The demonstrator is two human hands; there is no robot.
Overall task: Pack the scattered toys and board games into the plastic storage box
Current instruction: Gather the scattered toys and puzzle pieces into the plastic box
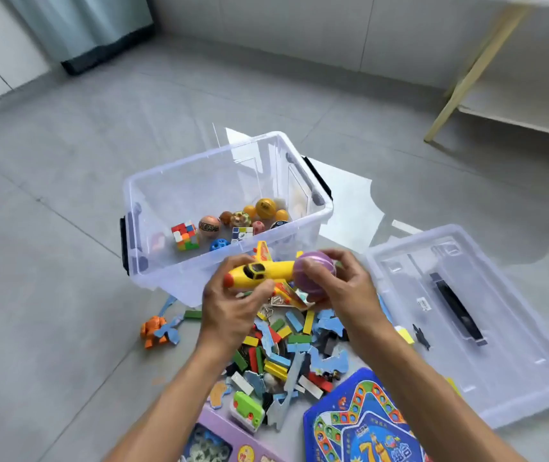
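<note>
A clear plastic storage box (pixel 153 185) stands open on the floor, holding several small balls (pixel 265 208) and two puzzle cubes (pixel 185 235). Just in front of its near wall, my left hand (pixel 230 305) grips a yellow toy airplane (pixel 260 273) by its nose and underside. My right hand (pixel 343 285) holds a purple ball (pixel 313 271) against the airplane's tail. Below my hands lies a heap of coloured wooden blocks and blue puzzle pieces (pixel 286 351).
The box's clear lid (pixel 466 315) lies upside down to the right. A blue board game (pixel 363 421), a purple game box (pixel 220 438), a green toy (pixel 248 410) and an orange figure (pixel 153 330) lie around the heap. A wooden table leg (pixel 473 71) stands at the far right.
</note>
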